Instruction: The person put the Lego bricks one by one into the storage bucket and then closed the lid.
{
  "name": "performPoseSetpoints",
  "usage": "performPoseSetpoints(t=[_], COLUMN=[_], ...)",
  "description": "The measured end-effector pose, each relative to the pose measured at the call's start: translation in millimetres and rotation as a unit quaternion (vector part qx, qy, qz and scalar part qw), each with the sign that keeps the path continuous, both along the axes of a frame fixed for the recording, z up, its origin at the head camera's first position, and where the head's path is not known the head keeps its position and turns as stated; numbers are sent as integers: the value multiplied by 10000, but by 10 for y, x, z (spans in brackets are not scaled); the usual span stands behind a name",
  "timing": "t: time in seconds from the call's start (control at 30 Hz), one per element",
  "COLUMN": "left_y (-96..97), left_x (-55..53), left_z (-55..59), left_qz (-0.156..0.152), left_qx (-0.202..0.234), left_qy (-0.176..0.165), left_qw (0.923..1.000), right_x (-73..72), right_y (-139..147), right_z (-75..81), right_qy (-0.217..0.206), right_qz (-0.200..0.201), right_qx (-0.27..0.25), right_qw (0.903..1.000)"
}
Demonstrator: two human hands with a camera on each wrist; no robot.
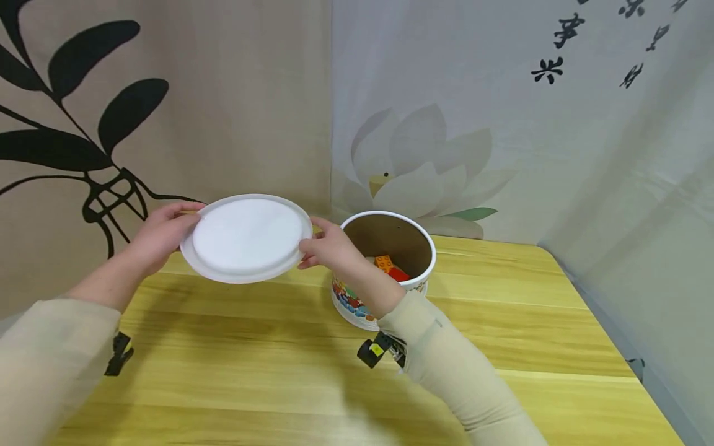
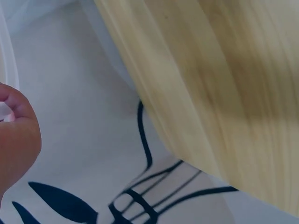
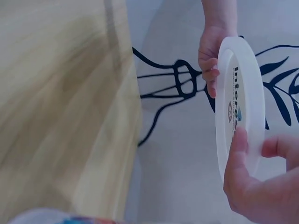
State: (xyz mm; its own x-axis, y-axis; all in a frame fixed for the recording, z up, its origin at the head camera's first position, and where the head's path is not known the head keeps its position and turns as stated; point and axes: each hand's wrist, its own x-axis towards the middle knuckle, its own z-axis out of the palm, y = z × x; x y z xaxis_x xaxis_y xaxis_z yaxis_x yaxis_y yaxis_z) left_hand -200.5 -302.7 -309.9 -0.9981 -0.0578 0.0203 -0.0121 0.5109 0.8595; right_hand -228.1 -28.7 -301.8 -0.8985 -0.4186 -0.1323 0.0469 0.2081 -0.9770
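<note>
A round white lid (image 1: 248,235) is held tilted above the table by both hands. My left hand (image 1: 158,236) grips its left rim, and my right hand (image 1: 334,246) pinches the right rim between thumb and fingers. Dark print shows on the lid's other face in the right wrist view, where the lid (image 3: 240,105) appears nearly edge-on. The left wrist view catches only part of the left hand (image 2: 18,135) at its edge. Just right of the right hand stands a white tub (image 1: 352,305) with a colourful printed wall, uncovered, holding orange and red toy bricks (image 1: 385,264).
The tub stands on a wooden table (image 1: 234,371) toward its back edge. Behind the table hangs a pale curtain (image 1: 262,93) with dark leaves, a lotus and written characters. The right forearm passes in front of the tub.
</note>
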Motion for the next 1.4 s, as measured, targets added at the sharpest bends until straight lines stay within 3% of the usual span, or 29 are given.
performPoseSetpoints(t=[0.17, 0.33, 0.53, 0.73, 0.9, 1.17, 1.27, 1.4], left_y=[142, 277, 488, 754, 959, 1229, 1307, 1403], left_x=[-28, -56, -103, -201, -275, -381, -404, -434], left_z=[75, 131, 173, 186, 189, 101, 102, 124], left_qz=[-150, -580, -1102, -1463, -1640, -1671, -1701, -1689], left_qx=[124, 405, 789, 1123, 1027, 888, 846, 736], left_qy=[31, 112, 142, 37, 44, 457, 512, 540], left_qw=[9998, 9974, 9907, 9828, 9811, 9809, 9805, 9814], right_x=[-81, -205, -319, -371, -372, -379, -382, -411], right_y=[196, 442, 778, 1073, 1264, 1496, 1600, 1761], right_z=[95, 165, 207, 215, 232, 226, 218, 181], right_qy=[144, 8, 93, 143, 126, 165, 326, 860], right_qz=[59, -172, -393, -664, -904, -945, -936, -926], right_qx=[148, 106, -108, 155, 212, -266, -518, -664], right_qw=[9998, 9998, 9991, 9976, 9956, 9950, 9937, 9898])
